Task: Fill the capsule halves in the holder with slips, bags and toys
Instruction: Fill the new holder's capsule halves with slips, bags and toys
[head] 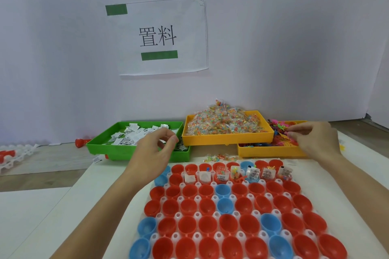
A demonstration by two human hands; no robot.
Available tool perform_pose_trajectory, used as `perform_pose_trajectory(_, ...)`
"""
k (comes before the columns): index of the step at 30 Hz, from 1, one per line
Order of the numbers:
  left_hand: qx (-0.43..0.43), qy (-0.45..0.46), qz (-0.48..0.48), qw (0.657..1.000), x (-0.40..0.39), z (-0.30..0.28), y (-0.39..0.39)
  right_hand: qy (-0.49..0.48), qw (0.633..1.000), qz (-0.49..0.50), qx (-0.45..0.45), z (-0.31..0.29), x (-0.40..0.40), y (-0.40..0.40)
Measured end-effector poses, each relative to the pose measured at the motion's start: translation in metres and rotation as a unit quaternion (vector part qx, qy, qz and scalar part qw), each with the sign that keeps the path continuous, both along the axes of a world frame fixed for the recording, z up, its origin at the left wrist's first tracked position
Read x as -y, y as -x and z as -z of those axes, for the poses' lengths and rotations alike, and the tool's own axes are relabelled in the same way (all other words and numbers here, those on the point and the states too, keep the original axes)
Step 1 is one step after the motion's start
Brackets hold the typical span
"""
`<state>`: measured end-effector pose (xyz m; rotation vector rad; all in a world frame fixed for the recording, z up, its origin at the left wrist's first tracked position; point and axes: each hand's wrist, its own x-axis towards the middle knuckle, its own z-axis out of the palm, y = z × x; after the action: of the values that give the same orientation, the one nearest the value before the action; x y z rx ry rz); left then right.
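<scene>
While both arms reach away from the body, the scene reads as follows.

Holder: the white holder lies at 6 o'clock on the table, its sockets packed with red and blue capsule halves, open side up.
Filled row: only the far rows, toward 12 o'clock on the holder, carry anything; several cups there hold folded slips, small bags and a toy or two (the rows nearer the person look bare inside).
Left hand: the left hand hovers at 11 o'clock over the near edge of the green tray, thumb and forefinger drawn close together; whether a slip sits between them I cannot tell.
Green tray: holds white printed slips.
Right hand: the right hand is at 1 o'clock in the far yellow tray, fingertips pinching a small pink toy among the mixed toys.
Middle tray: the yellow tray at 12 o'clock is heaped with clear bags of coloured beads.
Wall: a paper sign with two green bars hangs above.
</scene>
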<state>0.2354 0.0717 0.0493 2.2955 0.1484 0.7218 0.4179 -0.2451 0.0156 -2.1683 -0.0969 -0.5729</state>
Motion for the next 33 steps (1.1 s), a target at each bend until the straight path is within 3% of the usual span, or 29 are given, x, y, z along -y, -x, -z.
perform_pose_trajectory(6,0.007,-0.007,0.013,1.0,0.005,-0.005,0.0,-0.147,0.988,-0.044,0.022,-0.035,-0.018,0.019)
perform_pose_trajectory(12,-0.013,-0.004,0.047,0.999,0.015,-0.01,0.004,-0.205,0.941,-0.27,-0.012,-0.063,-0.064,0.067)
perform_pose_trajectory(18,-0.011,0.039,0.132,0.99,0.039,-0.022,0.011,-0.146,0.915,-0.372,-0.048,-0.07,-0.091,0.099)
perform_pose_trajectory(23,0.009,0.08,0.145,0.986,0.054,-0.024,0.011,-0.09,0.903,-0.418,-0.038,-0.076,-0.098,0.115)
perform_pose_trajectory(33,0.011,0.205,0.158,0.966,0.04,-0.033,0.015,-0.085,0.909,-0.408,-0.011,-0.079,-0.101,0.12)
